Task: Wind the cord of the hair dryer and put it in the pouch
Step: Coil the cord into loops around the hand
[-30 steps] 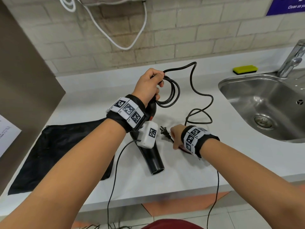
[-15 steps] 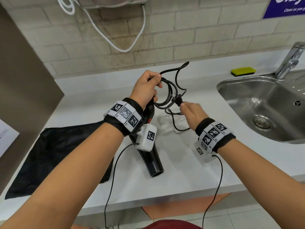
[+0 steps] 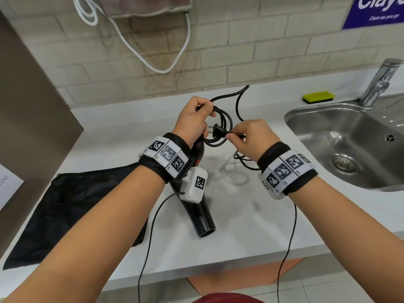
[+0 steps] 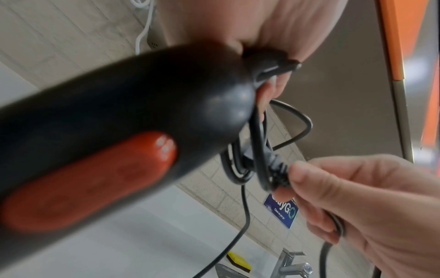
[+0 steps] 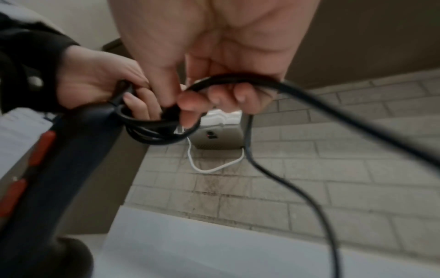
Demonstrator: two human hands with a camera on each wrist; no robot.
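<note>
Left hand (image 3: pixel 192 121): you're gripping the hair dryer (image 3: pixel 202 217) handle and the coiled cord (image 3: pixel 220 127) above the countertop (image 3: pixel 240 226).
Right hand (image 3: pixel 249 136): pinching the plug (image 3: pixel 217 130), prongs at the coil.
Risk: the slack may snag; loosen your left grip and the coil springs apart.
Pouch (image 3: pixel 72 206): flat at left, unfilled.
Change: the plug has come up to the coil.

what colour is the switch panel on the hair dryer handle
Orange-red, on the black hair dryer; the left wrist view shows the switch panel best.
</note>
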